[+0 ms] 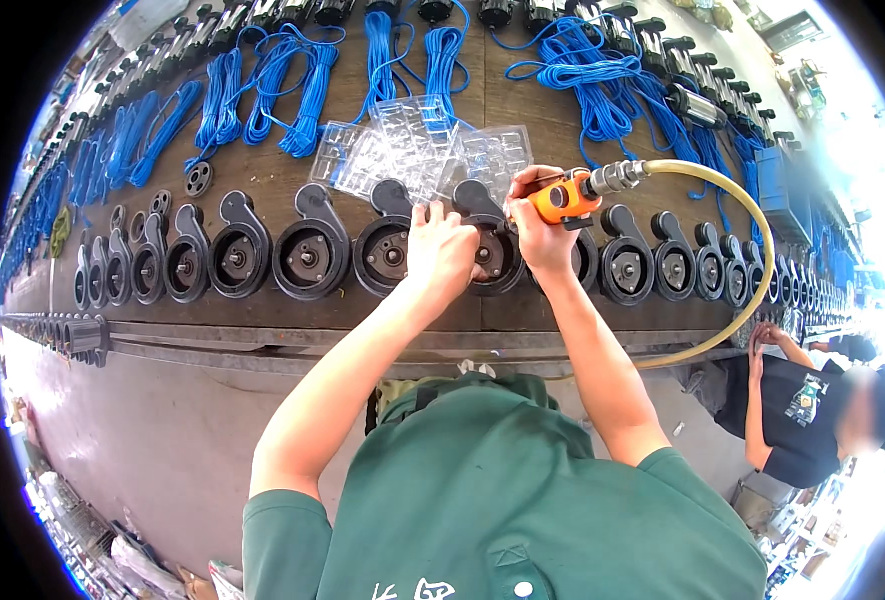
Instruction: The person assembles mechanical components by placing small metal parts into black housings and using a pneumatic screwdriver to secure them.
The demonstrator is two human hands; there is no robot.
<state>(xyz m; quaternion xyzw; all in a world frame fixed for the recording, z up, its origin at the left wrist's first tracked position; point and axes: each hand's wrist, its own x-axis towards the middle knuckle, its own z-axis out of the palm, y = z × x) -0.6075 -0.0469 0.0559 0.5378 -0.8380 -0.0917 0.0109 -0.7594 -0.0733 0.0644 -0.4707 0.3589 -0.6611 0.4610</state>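
Note:
My right hand is wrapped round an orange air tool, held above the row of black parts. A metal coupling joins the tool to a yellowish hose. My left hand is closed at the edge of a black round pump housing, its thumb reaching onto the housing's face. This housing has a raised spout and a shaft at its centre, partly hidden by my hands. Just left stands a similar housing, partly covered by my left hand.
Matching housings line the near side of the brown workbench. Clear plastic compartment trays lie beyond my hands. Bundled blue cables and cylindrical motors fill the far side. A co-worker in black is at the right; a blue bin stands there.

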